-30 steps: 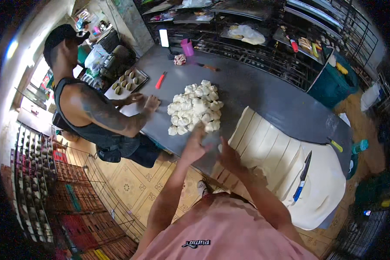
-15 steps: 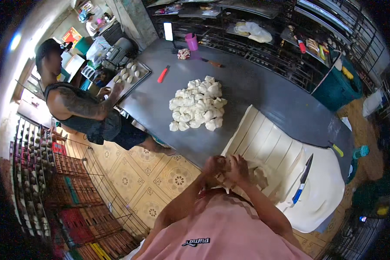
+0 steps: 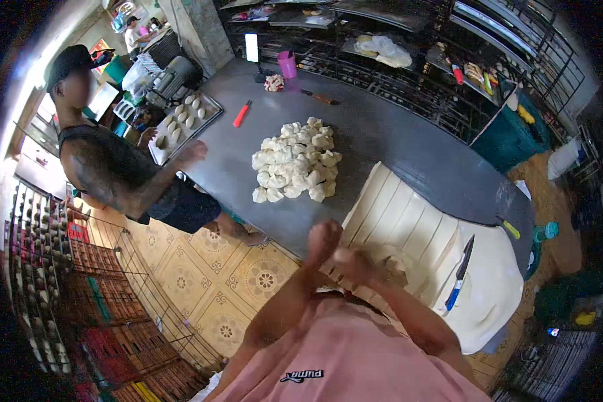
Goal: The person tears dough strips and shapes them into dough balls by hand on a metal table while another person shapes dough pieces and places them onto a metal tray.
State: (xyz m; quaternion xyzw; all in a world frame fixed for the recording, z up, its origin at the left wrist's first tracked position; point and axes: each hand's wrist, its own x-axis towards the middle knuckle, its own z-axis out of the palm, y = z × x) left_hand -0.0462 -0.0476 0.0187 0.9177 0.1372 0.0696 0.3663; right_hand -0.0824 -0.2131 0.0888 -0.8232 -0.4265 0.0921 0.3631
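My left hand (image 3: 324,241) is raised over the table's near edge, its fingers curled closed; what they hold, if anything, is hidden. Just right of it and lower, my right hand (image 3: 356,265) is smeared by motion, so its fingers do not show clearly. Beside and beyond it lies a wide sheet of pale dough (image 3: 409,208), its left part cut into long strips. Crumpled dough (image 3: 392,268) lies near my right wrist. On the sheet's right part rests a knife (image 3: 459,278) with a blue handle. Beyond my hands sits a heap of dough lumps (image 3: 295,161).
A co-worker (image 3: 107,161) stands at the left by a tray (image 3: 216,115) of shaped dough pieces. A red-handled tool (image 3: 242,114), a brown-handled knife (image 3: 321,98), a pink cup (image 3: 287,64) and a green-handled knife (image 3: 509,228) lie about the grey table (image 3: 409,127). Racks (image 3: 47,281) stand left.
My left hand has lifted away from my right, which has dropped slightly; they were together before. The co-worker's hand has moved off the tray toward the table.
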